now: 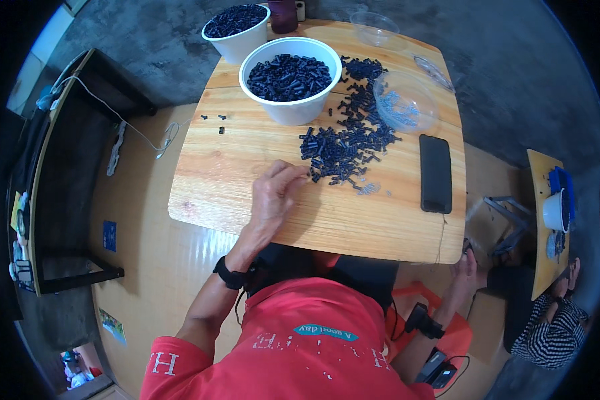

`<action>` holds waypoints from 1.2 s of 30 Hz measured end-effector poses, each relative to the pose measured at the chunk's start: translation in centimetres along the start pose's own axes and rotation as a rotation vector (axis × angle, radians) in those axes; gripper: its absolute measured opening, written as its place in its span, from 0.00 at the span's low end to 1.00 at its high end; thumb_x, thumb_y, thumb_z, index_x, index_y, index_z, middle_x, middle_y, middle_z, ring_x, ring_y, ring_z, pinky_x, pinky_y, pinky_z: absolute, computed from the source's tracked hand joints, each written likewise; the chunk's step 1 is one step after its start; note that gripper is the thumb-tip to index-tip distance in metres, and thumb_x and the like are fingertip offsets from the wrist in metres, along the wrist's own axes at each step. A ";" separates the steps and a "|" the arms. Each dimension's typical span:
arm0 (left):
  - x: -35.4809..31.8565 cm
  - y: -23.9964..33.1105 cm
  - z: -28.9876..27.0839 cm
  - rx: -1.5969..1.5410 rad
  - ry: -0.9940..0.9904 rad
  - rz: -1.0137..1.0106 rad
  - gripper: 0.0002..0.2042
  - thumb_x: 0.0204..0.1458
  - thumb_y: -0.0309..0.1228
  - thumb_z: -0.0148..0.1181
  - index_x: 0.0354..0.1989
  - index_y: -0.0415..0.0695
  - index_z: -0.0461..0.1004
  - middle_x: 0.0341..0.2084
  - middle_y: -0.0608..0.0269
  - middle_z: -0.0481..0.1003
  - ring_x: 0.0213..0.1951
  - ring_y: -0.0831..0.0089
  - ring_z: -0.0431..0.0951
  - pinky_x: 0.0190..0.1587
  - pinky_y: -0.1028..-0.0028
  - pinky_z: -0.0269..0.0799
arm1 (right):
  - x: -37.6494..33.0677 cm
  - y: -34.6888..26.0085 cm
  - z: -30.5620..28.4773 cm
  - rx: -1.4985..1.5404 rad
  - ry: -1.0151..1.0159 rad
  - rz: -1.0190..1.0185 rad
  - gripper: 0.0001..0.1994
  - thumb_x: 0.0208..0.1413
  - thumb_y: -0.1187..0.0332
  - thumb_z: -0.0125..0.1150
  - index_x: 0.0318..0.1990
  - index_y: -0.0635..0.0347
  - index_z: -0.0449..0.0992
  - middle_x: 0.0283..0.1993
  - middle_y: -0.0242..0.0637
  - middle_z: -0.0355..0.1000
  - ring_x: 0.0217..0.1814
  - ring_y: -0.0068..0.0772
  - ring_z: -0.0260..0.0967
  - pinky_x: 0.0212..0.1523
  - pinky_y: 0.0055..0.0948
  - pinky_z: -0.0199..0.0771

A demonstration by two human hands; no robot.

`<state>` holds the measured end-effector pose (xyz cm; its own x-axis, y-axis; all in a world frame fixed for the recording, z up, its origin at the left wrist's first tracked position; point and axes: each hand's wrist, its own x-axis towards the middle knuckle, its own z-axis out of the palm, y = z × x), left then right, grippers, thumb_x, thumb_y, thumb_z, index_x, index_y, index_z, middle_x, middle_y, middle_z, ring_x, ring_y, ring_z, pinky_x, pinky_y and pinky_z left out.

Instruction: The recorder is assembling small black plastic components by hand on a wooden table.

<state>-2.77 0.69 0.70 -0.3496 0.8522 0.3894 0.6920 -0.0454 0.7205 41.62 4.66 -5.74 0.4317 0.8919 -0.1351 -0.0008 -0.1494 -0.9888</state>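
**Left hand at the edge of a heap of small black parts**

The left hand (277, 193) lies on the wooden worktop (233, 167) near the middle of its near half, with its fingers (293, 175) drawn together and their tips touching the near-left fringe of the heap of small black plastic parts (347, 143). They seem to pinch one of the parts, though it is too small to tell for certain. The heap spreads from the worktop's centre toward its far right.

Just beyond the heap, toward the far edge, stands a white bowl (293, 110) full of the same black parts. A second white bowl (237, 41), also full, sits at the far left corner. A clear plastic bowl (407, 103) rests on its side against the right of the heap, and another clear bowl (375, 27) stands at the far edge. A black phone (435, 173) lies flat near the right edge.

The right hand (465, 263) is off the worktop, lowered past its near right corner; whether its fingers are spread or pressed together cannot be told. Both wrists wear a black band.
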 end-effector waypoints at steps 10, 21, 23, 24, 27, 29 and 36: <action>0.2 1.0 2.1 0.151 -0.066 0.035 0.09 0.47 0.20 0.62 0.38 0.41 0.79 0.28 0.57 0.75 0.30 0.61 0.78 0.32 0.69 0.73 | -4.1 -5.7 7.1 -0.247 0.097 -0.414 0.14 0.63 0.70 0.54 0.53 0.65 0.71 0.51 0.37 0.71 0.50 0.25 0.68 0.48 0.24 0.69; 3.3 1.2 4.0 0.168 -0.065 0.163 0.09 0.46 0.21 0.61 0.37 0.40 0.78 0.29 0.58 0.72 0.35 0.61 0.76 0.34 0.66 0.74 | -10.4 -7.8 17.8 -0.353 -0.535 -0.490 0.09 0.56 0.78 0.57 0.45 0.66 0.75 0.41 0.39 0.73 0.40 0.29 0.72 0.41 0.26 0.73; 3.1 0.9 4.5 0.238 -0.050 0.145 0.08 0.45 0.22 0.62 0.35 0.40 0.78 0.28 0.58 0.72 0.37 0.61 0.76 0.34 0.66 0.74 | -10.7 -7.9 18.3 -0.370 -0.537 -0.512 0.09 0.56 0.78 0.56 0.44 0.67 0.75 0.39 0.42 0.73 0.37 0.33 0.73 0.39 0.27 0.72; 3.1 0.9 4.5 0.231 -0.055 0.144 0.08 0.45 0.22 0.62 0.35 0.40 0.78 0.28 0.58 0.72 0.37 0.61 0.76 0.34 0.66 0.74 | -10.6 -7.8 18.4 -0.392 -0.542 -0.509 0.09 0.56 0.77 0.57 0.44 0.67 0.75 0.39 0.43 0.73 0.36 0.33 0.73 0.38 0.27 0.72; 3.0 1.0 4.5 0.198 -0.037 0.128 0.07 0.44 0.21 0.62 0.34 0.41 0.78 0.29 0.59 0.72 0.36 0.60 0.76 0.34 0.65 0.73 | -10.3 -8.1 18.4 -0.441 -0.526 -0.508 0.08 0.56 0.77 0.57 0.43 0.67 0.75 0.37 0.43 0.72 0.35 0.34 0.73 0.35 0.29 0.72; 2.9 0.9 4.3 0.014 0.056 0.091 0.07 0.46 0.20 0.62 0.34 0.39 0.77 0.30 0.59 0.73 0.32 0.63 0.76 0.33 0.69 0.73 | -9.7 -7.9 18.4 -0.440 -0.488 -0.524 0.08 0.56 0.76 0.58 0.43 0.67 0.75 0.35 0.43 0.72 0.34 0.36 0.73 0.34 0.30 0.72; 0.2 1.1 1.0 -0.405 0.021 -0.316 0.08 0.52 0.21 0.63 0.40 0.38 0.77 0.34 0.68 0.77 0.36 0.82 0.74 0.41 0.80 0.70 | -7.4 -7.5 18.8 -0.549 -0.364 -0.643 0.09 0.55 0.77 0.58 0.43 0.68 0.75 0.35 0.45 0.71 0.34 0.40 0.73 0.34 0.32 0.72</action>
<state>-1.47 1.29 0.96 -0.5178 0.8463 0.1249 0.2518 0.0113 0.9677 21.50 7.25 1.43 -0.1099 0.9389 0.3261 0.6093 0.3229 -0.7242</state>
